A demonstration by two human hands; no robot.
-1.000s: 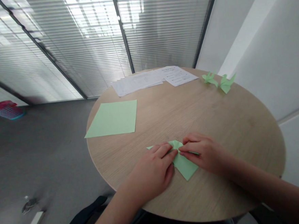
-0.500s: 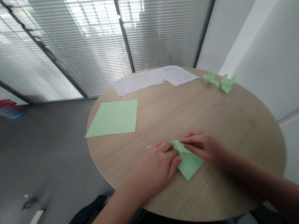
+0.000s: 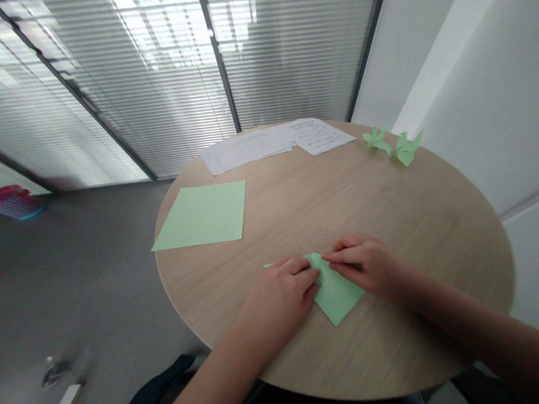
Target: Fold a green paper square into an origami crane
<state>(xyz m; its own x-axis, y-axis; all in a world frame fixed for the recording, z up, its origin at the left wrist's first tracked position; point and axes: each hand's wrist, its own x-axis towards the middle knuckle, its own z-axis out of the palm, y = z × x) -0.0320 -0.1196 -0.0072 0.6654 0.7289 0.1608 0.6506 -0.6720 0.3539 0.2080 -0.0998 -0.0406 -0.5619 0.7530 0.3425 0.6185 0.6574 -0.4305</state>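
A partly folded sheet of green origami paper [image 3: 338, 297] lies on the table near its front edge, one corner pointing toward me. My left hand [image 3: 282, 290] rests over its left part, fingers bent and pressed onto the paper, covering much of that side. From the right, my right hand [image 3: 363, 260] pinches the paper's upper edge, thumb and forefinger close to the left fingertips. A small crease shows at the top between the two hands. Exactly how the layers lie under my fingers is hidden.
A flat green sheet [image 3: 201, 216] lies at the table's left, one corner over the edge. White printed papers [image 3: 247, 149] lie at the back. Two folded green paper cranes [image 3: 407, 149] stand back right. The round wooden table [image 3: 414, 229] stands near blinds and a white wall.
My left thumb has drawn back toward the palm, and the raised fold near the top of the paper looks flatter. My right fingertips have shifted slightly left along the upper edge.
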